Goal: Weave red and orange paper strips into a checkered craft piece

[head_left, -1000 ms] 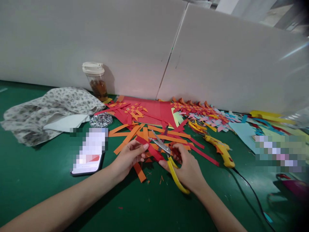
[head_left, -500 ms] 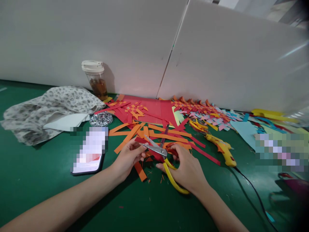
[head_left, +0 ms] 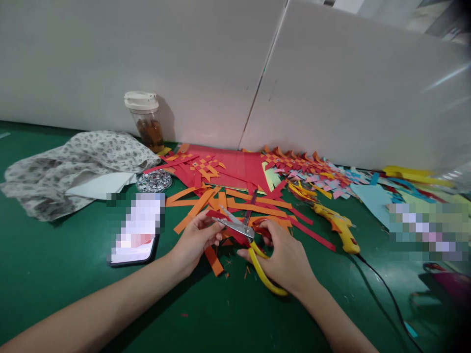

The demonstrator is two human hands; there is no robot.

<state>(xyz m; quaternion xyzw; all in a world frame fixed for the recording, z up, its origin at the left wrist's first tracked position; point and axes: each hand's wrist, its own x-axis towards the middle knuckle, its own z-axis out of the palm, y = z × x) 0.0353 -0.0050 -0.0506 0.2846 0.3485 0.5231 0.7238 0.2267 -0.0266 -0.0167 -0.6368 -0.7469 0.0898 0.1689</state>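
scissors (head_left: 248, 232) sit in the right hand (head_left: 286, 254), whose grip is wrapped around the yellow handles, and the blades stand slightly parted, pointing toward the left of the frame. the red strip (head_left: 214, 214) is at the middle of the frame, one end in the left hand (head_left: 200, 238), whose grip is narrow, thumb and fingers pinching the paper. the blades overlap the strip in this view; whether it lies between them or just behind cannot be told. the main risk seems to be the left thumb: a blade tip ends right at it or just beside it, so closing the blades with the thumb so far forward could nick the skin. paper this thin may also bend or twist rather than part cleanly, if the pinch slackens or the blades meet it at a slant. loose orange strips (head_left: 274, 211) lie on the surface (head_left: 221, 323) just behind the hands, and one could get caught in the cut should the blades dip low. at the right of the frame, the yellow glue gun (head_left: 343, 229) lies on its side with its cord (head_left: 390, 300) running toward the lower right; a wide swing of the right arm might snag that cord and drag the gun into the paper. the phone (head_left: 137, 233), left of the left hand, seems far enough from the blades.
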